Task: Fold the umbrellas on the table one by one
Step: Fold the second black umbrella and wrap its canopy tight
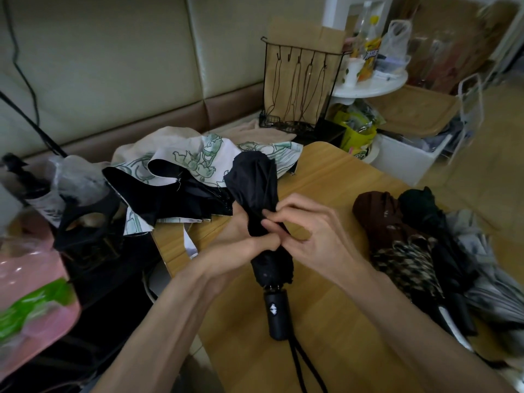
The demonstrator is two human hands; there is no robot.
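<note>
A collapsed black umbrella (255,182) is held upright over the wooden table (334,171), its black handle (278,316) pointing toward me with a wrist cord hanging below. My left hand (241,245) grips the rolled canopy at its middle. My right hand (314,236) pinches the fabric or strap at the same spot with thumb and forefinger. An unfolded umbrella with a green floral print and black lining (181,177) sprawls at the table's far left. Several folded umbrellas, brown (380,219), checked (408,265) and dark ones (425,211), lie at the right.
A black wire rack (297,89) stands behind the table near a sofa back (113,66). A white round stand (371,83) holds bottles and a cup. Pink plastic bags (31,293) and a black object (88,222) sit at the left.
</note>
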